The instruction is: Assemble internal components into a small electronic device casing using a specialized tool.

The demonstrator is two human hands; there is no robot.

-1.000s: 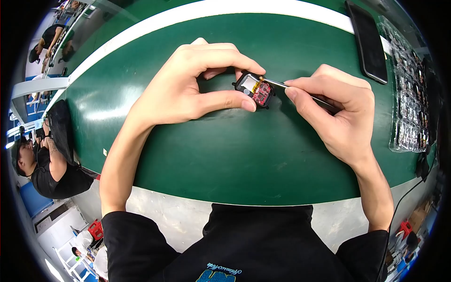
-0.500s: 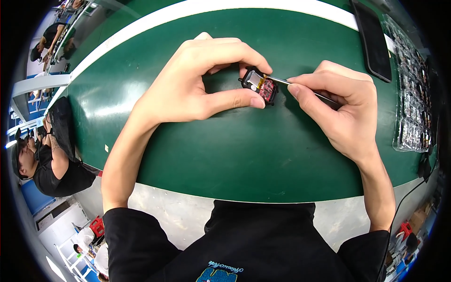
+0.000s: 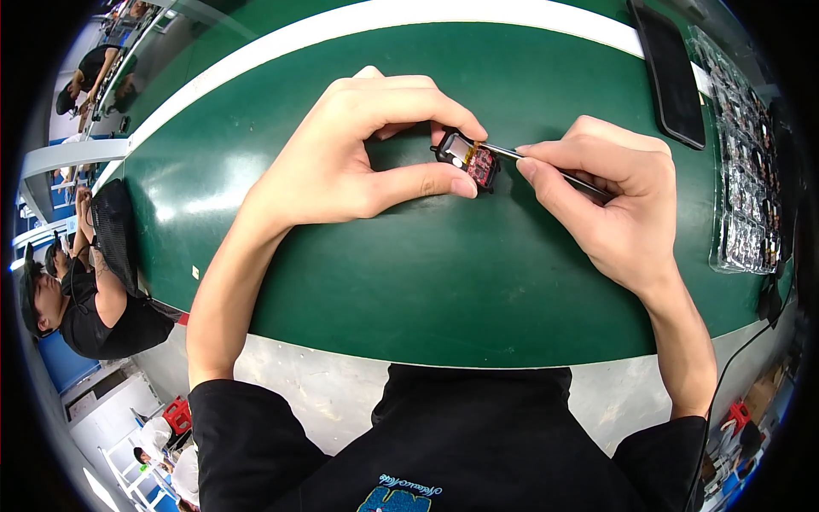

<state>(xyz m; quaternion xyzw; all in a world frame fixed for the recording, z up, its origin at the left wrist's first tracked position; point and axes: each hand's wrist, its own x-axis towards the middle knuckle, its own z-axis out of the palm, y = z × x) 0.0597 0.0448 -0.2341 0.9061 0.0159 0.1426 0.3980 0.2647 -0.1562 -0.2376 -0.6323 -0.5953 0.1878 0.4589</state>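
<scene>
Between the thumb and fingers of my left hand [image 3: 367, 149] is a small open electronic device [image 3: 483, 171], tilted, with a black case. Inside it show a silvery rectangular part, a strip of amber film and a red circuit board. My right hand [image 3: 610, 183] pinches a thin metal tool [image 3: 502, 151], tweezers or a similar slim pick; I cannot tell which. Its tip touches or hovers at the amber film on the device's upper edge. The tool's rear end runs back under my right fingers.
The green tabletop [image 3: 409, 282] lies under both hands. At the far right rests a black phone-like slab [image 3: 670, 77], beside clear plastic trays [image 3: 746, 162] of small parts. A black cable [image 3: 734, 363] hangs off the right edge. A person [image 3: 98, 290] sits at the left, near a black mesh object [image 3: 115, 230].
The device and both hands have shifted slightly left in the picture. The tool is turned a little, its tip still at the amber film.
</scene>
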